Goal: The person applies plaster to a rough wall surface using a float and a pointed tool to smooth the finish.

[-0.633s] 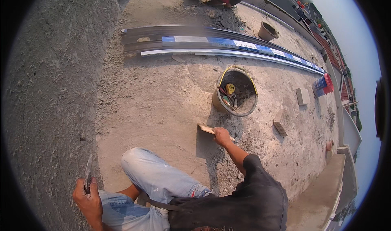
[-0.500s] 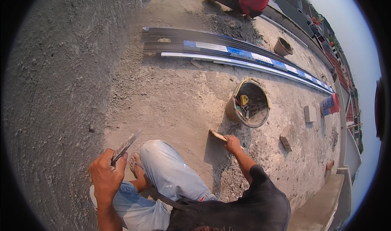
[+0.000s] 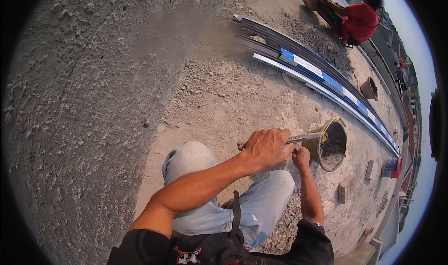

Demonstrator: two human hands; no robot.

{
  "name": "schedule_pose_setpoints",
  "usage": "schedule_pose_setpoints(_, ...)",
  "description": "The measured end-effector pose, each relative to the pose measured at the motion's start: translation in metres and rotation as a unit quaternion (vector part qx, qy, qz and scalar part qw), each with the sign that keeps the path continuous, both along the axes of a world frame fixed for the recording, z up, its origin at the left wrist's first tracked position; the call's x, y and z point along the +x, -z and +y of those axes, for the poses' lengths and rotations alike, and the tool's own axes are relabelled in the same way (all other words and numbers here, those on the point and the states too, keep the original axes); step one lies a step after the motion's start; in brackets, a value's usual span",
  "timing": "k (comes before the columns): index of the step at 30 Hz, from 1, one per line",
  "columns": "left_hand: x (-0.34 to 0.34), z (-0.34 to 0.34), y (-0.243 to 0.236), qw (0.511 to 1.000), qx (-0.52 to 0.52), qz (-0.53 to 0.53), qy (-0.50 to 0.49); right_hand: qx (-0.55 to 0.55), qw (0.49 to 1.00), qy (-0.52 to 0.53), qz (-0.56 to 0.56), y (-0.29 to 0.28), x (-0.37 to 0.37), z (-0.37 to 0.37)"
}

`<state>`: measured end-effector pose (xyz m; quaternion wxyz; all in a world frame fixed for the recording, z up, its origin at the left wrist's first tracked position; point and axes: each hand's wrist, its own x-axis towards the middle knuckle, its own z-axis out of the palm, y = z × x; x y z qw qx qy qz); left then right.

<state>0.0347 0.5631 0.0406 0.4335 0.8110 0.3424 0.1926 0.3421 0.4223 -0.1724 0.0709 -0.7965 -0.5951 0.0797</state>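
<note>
My left hand (image 3: 268,146) reaches across to the right, closed round the handle of a trowel (image 3: 305,137). Its narrow, mortar-stained blade points right, and the handle end sticks out behind the fist. Just below the blade, my right hand (image 3: 301,157) is closed on a flat wooden tool, mostly hidden behind my left hand. Both hands are close together above my bent knee in pale jeans. Right beside them stands a bucket (image 3: 313,148) with a yellow rim handle, mortar residue and a small yellow item inside.
A rough plastered wall (image 3: 93,101) rises on the left. Long metal profiles (image 3: 322,85) lie across the dusty floor. Further right are blocks (image 3: 372,170), a red-and-blue pail (image 3: 392,167) and a second bucket (image 3: 369,88). A person in red (image 3: 361,22) squats at the far right.
My left hand has swung with the trowel from the wall side over to my right hand. The right hand has drawn in next to it. The view has turned left, toward the wall.
</note>
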Motion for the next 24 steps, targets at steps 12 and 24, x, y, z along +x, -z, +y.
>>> schedule_pose_setpoints(12,0.033,0.048,0.031,0.99,-0.074,-0.12,0.008,0.042,0.981,-0.184,0.052,0.034,-0.196,0.184)
schedule_pose_setpoints(24,0.002,0.119,0.04,0.988,-0.003,-0.122,-0.097,0.024,0.995,-0.093,-0.005,0.046,-0.24,0.31)
